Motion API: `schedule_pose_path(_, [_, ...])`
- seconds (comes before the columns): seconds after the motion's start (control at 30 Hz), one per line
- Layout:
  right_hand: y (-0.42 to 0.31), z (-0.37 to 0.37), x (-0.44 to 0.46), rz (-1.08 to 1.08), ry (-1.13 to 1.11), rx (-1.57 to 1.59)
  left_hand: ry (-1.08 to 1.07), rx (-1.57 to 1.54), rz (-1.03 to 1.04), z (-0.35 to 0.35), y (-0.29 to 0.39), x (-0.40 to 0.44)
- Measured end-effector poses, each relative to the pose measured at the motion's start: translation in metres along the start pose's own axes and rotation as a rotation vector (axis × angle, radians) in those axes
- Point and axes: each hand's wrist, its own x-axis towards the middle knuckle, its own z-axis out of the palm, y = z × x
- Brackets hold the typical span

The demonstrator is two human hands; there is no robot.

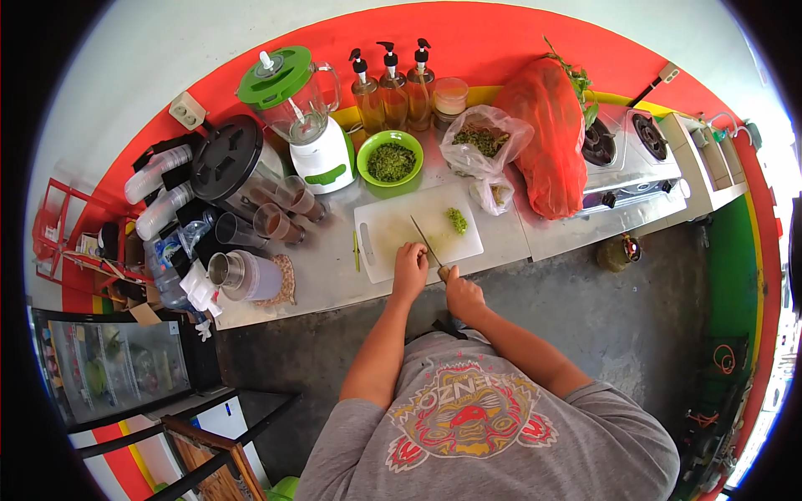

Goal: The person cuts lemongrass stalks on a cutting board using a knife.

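A white cutting board [386, 230] lies on the metal counter. My right hand [464, 299] grips a kitchen knife [428, 242] by its handle, the blade slanting up and left over the board. Beside the blade, my left hand [409, 269] rests on the board's near edge with its fingers curled together; whatever they hold, if anything, is hidden. A small heap of chopped green vegetable [456, 220] sits at the board's right side. One thin green stalk [356, 250] lies on the counter just left of the board. Behind the board stands a green bowl [362, 159] of chopped greens.
A blender [322, 159], several pump bottles [393, 96], a plastic bag of greens [506, 134] and a red bag [547, 142] line the back. To the right is a gas stove [631, 171]. Glasses [278, 224] and a steel-topped jug [251, 275] stand at the left.
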Motion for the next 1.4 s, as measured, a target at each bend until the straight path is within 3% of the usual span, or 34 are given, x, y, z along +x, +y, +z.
schedule_pose_path(0.5, [-0.010, -0.012, -0.003, -0.026, -0.011, -0.011, 0.090, 0.119, 0.045, 0.005, 0.002, -0.005])
schedule_pose_path(0.77, [-0.012, -0.009, 0.001, -0.049, 0.024, -0.041, 0.027, 0.359, 0.144, 0.002, 0.002, -0.019])
schedule_pose_path(1.1, [-0.016, -0.031, 0.009, -0.052, -0.033, -0.036, 0.042, 0.378, 0.079, -0.007, 0.015, -0.024])
schedule_pose_path(1.4, [-0.009, -0.012, 0.006, -0.019, -0.038, -0.037, 0.090, 0.133, 0.038, -0.013, 0.001, -0.019])
